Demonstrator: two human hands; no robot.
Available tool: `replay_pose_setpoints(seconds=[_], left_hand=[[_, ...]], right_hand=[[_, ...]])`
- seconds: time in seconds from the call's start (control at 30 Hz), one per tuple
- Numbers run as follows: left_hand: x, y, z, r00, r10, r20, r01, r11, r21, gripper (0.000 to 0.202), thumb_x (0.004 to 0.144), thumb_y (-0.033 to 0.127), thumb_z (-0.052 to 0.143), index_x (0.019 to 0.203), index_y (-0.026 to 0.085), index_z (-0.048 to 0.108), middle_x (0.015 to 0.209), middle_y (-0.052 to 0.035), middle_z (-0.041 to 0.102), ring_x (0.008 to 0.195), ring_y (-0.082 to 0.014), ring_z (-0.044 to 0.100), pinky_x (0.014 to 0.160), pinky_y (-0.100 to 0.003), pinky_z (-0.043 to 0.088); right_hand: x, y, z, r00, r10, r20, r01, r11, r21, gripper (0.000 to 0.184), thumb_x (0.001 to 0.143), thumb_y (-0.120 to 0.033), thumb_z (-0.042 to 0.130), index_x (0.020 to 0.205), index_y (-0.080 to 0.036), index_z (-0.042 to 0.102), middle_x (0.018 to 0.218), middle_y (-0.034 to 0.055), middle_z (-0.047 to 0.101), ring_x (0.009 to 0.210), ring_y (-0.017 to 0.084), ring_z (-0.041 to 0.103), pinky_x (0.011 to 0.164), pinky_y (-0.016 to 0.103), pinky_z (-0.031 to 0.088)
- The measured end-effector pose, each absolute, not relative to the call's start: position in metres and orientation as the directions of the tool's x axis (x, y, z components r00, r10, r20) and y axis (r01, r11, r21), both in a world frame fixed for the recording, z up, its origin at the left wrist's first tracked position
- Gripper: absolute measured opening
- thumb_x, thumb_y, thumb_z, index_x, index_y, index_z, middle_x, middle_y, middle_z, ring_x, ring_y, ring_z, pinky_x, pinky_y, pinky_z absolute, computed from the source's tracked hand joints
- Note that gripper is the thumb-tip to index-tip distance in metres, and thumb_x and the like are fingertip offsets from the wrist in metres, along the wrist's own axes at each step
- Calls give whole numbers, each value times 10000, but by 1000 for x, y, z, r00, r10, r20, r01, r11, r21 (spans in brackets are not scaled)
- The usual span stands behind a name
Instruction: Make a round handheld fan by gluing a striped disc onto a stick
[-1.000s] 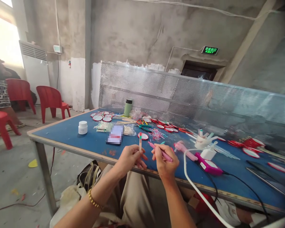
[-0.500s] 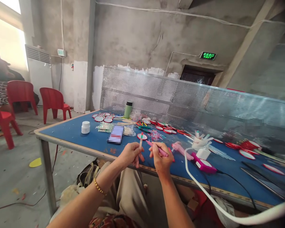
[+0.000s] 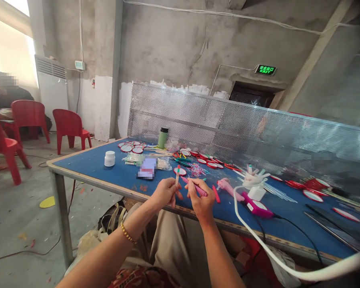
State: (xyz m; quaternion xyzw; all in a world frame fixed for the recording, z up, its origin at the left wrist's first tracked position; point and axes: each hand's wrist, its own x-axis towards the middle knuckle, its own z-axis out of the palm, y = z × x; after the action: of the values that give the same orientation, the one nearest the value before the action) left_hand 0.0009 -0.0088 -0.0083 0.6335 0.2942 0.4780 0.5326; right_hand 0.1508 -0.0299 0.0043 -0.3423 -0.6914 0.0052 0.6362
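Red plastic chairs [image 3: 67, 124]: I saw these on the grey floor [image 3: 27, 208], left of the long blue surface with a pale wooden edge [image 3: 84, 163].
Lidded white plastic jar [image 3: 109, 159]: it stood upright near the surface's left end.
Round white discs with red rims [image 3: 126, 148]: a cluster overlapped towards the far edge, and I noticed more farther right.
Black-topped green bottle [image 3: 162, 139]: it stood upright at the back, before the perforated metal screen [image 3: 174, 110].
Phone with a blurred screen [image 3: 147, 168]: it sat among plastic-wrapped bundles of pale sticks [image 3: 131, 159].
Left hand [image 3: 165, 194]: I saw its fingers pinching the flat stick's lower end.
Narrow flat stick with red and green bands [image 3: 178, 172]: it stood nearly upright above the front edge, banded end up.
Right hand [image 3: 202, 203]: it gripped the slim pink pen [image 3: 202, 191] in a writing hold, tip just beside the stick; I could not tell whether they touched.
Slender red piece [image 3: 216, 194]: it lay just right of that hand.
Pink handheld tool [image 3: 227, 187]: it lay farther right, near a white cup of markers [image 3: 251, 180].
Magenta plastic device [image 3: 259, 209]: it rested near the front edge, its black cord trailing right.
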Motion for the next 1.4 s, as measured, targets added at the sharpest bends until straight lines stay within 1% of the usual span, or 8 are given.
replay_pose_setpoints(seconds=[0.2, 0.33, 0.6, 0.73, 0.87, 1.07, 1.27, 1.4], left_hand=[[1, -12, -6, 366, 879, 306, -100, -290, 952, 247, 890, 408, 488, 859, 166, 520, 664, -17, 698, 316, -76, 510, 352, -179, 293], [0, -13, -5, 367, 879, 304, -92, -291, 952, 297, 882, 463, 498, 873, 167, 521, 667, -10, 693, 321, -78, 511, 357, -183, 282], [0, -15, -5, 372, 874, 314, -83, -305, 949, 341, 882, 511, 488, 865, 172, 518, 683, -18, 698, 332, -80, 517, 360, -190, 255], [0, -16, -4, 369, 877, 308, -75, -302, 950, 323, 885, 491, 484, 871, 170, 522, 690, -23, 706, 330, -79, 514, 362, -191, 258], [0, -17, -2, 364, 878, 310, -66, -308, 949, 290, 884, 458, 480, 865, 171, 516, 690, -28, 709, 323, -80, 508, 361, -192, 258], [1, -18, -1, 367, 873, 322, -54, -326, 944, 315, 897, 475, 462, 830, 171, 506, 703, -37, 715, 324, -76, 503, 361, -191, 247], [1, -18, -2, 370, 871, 323, -46, -330, 943, 305, 894, 473, 470, 854, 174, 516, 684, -27, 711, 327, -85, 508, 370, -197, 273], [1, -19, -2, 386, 856, 345, -34, -360, 932, 346, 911, 504, 450, 814, 177, 506, 711, -32, 714, 329, -77, 508, 370, -198, 283]], right_hand=[[149, -32, 7, 12, 463, 886, 507, 761, -404, 137, 935, -255, 571, 886, -208, 691, 765, 4, 722, 569, 122, 642, 562, 241, 506], [149, -33, 8, -1, 455, 890, 533, 754, -385, 139, 932, -261, 569, 887, -207, 689, 780, 9, 736, 573, 124, 653, 555, 237, 503], [147, -34, 10, -25, 483, 875, 548, 739, -392, 158, 938, -285, 558, 894, -218, 694, 799, 14, 746, 585, 137, 666, 562, 248, 512], [148, -34, 9, -23, 481, 877, 574, 724, -382, 171, 943, -297, 551, 882, -215, 688, 792, 15, 744, 590, 137, 664, 556, 244, 507], [149, -34, 9, 24, 461, 887, 563, 727, -393, 175, 943, -280, 544, 856, -212, 681, 763, 10, 728, 583, 132, 656, 557, 241, 501], [147, -33, 9, -35, 450, 892, 569, 743, -352, 151, 938, -273, 554, 877, -212, 678, 771, 10, 737, 578, 132, 657, 572, 246, 512], [148, -32, 8, 27, 446, 894, 564, 732, -383, 158, 938, -274, 549, 868, -217, 679, 793, 19, 739, 591, 140, 662, 573, 259, 526], [147, -33, 10, -13, 448, 894, 540, 756, -370, 148, 945, -268, 552, 913, -221, 689, 797, 15, 736, 593, 139, 664, 616, 270, 543]])
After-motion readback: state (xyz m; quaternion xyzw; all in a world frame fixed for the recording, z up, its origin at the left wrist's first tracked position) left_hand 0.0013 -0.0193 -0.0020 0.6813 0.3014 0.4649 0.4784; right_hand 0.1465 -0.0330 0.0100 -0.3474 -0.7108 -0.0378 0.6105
